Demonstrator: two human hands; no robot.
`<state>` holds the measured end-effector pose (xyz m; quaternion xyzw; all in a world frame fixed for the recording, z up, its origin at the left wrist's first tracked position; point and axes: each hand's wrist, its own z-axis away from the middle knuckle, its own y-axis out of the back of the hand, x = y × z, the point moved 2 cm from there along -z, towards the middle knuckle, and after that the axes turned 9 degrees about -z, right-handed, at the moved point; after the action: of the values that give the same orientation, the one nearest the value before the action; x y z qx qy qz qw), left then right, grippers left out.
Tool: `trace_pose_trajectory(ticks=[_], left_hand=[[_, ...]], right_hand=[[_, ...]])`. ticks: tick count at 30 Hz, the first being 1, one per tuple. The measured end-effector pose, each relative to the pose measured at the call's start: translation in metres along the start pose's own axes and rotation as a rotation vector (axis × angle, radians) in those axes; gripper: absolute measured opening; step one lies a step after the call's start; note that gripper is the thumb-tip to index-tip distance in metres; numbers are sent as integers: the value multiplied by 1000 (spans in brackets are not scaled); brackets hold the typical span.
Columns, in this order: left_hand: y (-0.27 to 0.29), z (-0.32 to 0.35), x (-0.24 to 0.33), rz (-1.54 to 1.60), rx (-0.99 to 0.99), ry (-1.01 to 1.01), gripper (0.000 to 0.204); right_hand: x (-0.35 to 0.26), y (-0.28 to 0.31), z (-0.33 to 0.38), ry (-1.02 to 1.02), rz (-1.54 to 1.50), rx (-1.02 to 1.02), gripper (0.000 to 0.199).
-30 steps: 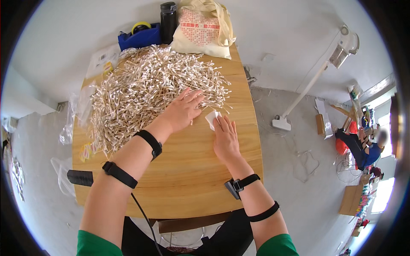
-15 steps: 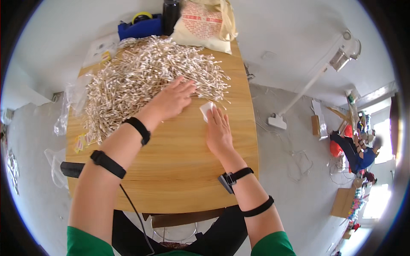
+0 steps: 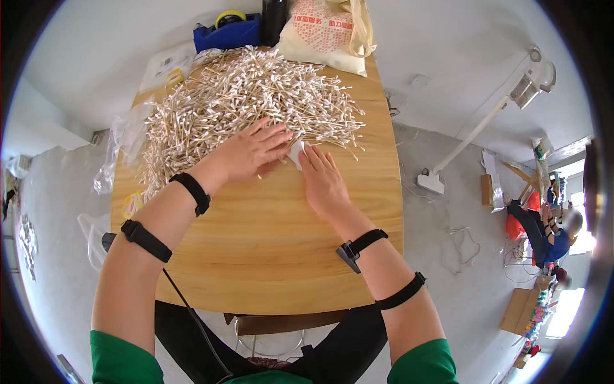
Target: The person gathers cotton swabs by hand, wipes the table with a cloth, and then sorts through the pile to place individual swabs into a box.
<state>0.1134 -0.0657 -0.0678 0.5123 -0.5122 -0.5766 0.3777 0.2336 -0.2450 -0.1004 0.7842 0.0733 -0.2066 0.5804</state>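
a big messy heap of cotton swabs (image 3: 249,96) is on the far part of the wooden worktop (image 3: 256,249), and i see a person in green sleeves reach both arms over to it. the left hand (image 3: 259,150) is open, with its fingers spread out at the near edge of the heap. the right hand (image 3: 325,182) is just beside it, with its fingers straight and close together on top of a small white piece (image 3: 296,153). i can't tell if that hand grips the white piece or just pushes on it, because its thumb is hidden. the white piece is between the two hands, near the swabs. behind the heap there's a blue tape holder (image 3: 227,35), a black bottle (image 3: 274,22) and a cream cloth bag (image 3: 323,45), all in a row
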Motion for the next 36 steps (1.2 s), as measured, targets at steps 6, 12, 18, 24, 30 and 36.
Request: trace_pose_trajectory(ticks=[6,12,18,24,30,36], left_hand=[[-5,2,-14,-170,151,146,45],[-4,-2,-17,-81,189,210,42],[-4,-3,-19,-83,161,210,41],[0,4,-16,-23,148,197,40],[24,38,17,52,201,191,36],[20,90,67,323,118,426,22]], right_hand=[[-6,-9,-11,39,-13,-44,44],[-12,-12,-15,83,-39,-90,46],[-24,-16,-13,144,-37,-190,49],[-48,-20,11,237,-115,-183,49],[-65,-16,35,274,-129,-175,46],[-85,-13,52,253,-180,-180,43]])
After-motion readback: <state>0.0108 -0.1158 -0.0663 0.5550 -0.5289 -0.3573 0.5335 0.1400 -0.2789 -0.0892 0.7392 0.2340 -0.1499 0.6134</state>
